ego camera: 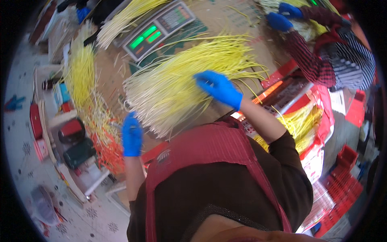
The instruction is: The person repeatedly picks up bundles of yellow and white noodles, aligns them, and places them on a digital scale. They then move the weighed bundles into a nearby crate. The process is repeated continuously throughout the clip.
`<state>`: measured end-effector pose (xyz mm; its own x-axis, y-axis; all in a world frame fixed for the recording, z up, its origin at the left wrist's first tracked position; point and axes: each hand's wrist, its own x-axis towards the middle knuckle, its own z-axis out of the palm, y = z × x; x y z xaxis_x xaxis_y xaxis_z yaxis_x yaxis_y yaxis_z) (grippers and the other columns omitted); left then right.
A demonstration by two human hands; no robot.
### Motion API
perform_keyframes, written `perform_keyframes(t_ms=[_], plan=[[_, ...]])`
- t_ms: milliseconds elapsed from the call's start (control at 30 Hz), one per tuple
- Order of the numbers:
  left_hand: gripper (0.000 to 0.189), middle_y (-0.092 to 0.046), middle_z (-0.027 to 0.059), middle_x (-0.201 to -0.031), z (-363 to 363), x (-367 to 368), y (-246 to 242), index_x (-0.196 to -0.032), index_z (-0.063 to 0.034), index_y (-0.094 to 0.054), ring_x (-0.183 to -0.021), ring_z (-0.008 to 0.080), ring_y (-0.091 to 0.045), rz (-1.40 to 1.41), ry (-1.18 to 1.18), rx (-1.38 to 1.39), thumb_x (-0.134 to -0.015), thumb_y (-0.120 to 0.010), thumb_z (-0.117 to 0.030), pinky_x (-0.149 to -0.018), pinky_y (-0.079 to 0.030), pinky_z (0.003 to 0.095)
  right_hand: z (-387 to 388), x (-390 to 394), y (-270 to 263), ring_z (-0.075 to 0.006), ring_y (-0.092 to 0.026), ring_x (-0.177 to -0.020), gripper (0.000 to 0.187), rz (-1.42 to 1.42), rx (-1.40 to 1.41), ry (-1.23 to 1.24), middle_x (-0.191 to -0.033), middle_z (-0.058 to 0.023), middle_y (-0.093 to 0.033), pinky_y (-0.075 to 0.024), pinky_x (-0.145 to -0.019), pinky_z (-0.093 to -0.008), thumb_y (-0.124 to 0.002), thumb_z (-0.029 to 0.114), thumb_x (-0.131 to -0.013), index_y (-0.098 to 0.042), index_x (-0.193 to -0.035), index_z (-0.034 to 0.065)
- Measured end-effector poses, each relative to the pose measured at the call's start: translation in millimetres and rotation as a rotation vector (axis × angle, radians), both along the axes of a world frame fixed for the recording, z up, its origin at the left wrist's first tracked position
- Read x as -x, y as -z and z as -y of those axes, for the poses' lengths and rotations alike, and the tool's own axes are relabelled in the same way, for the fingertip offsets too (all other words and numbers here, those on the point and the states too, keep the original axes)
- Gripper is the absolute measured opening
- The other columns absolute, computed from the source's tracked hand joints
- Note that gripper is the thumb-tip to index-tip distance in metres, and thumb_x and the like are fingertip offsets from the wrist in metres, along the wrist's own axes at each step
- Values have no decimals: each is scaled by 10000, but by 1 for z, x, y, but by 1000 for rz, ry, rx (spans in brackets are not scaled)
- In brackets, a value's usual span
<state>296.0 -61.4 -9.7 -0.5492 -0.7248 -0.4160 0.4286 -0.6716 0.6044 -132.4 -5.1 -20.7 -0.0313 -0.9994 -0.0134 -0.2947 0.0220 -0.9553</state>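
A wide, loose bundle of yellow chives [181,78], white at the cut ends, lies spread across the cardboard-covered table before me. My right hand [219,90], in a blue glove, is over the near side of the bundle, fingers slightly parted and seemingly touching the stalks. At the lower left, my left hand [132,134], also blue-gloved, is upright beside the white ends. Blur hides whether its fingers grip any stalk. Just beyond the bundle stands a digital scale [160,28] with lit green displays, and more chives [130,22] lie across its far side.
More chives [80,72] hang at the table's left edge above orange and pale scraps [108,148]. A drawer-like tray [50,121] holds small items. At right, another person's blue-gloved hands [279,21] handle chives. Close to my right elbow, a red-lined basket [328,118] contains yellow chives.
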Motion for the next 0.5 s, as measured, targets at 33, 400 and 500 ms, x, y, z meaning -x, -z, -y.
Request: perform_keyframes(t_ms=[33,400,500], plan=[[407,-649,56,-1134,1,-35,-9,-1366,-89,-570,-1045,111,-614,149,-142,104,-977,-636,-188,-836,-487,256,19,9,7,-202,-685,-886,261,-92,-23,26,-1066,-121,-714,-549,-795,-333,-655,200,-964,-705,-1190,79],[481,-534,143,-1430,-54,-115,-20,-1408,-29,-525,-1306,282,-502,1788,-489,840,-961,-655,-147,-1084,-416,422,218,-15,91,-379,-664,-960,209,-950,214,9,-1032,-171,-684,-526,-847,-493,-650,186,-906,-701,-1090,100],[456,-532,127,-1437,-66,-87,-1,-1406,-4,-521,-1285,235,-526,1515,-473,689,-977,-629,-113,-1080,-423,374,212,-6,91,-363,-672,-941,203,-897,92,-235,-1016,-144,-691,-534,-822,-473,-679,202,-888,-706,-1076,129]])
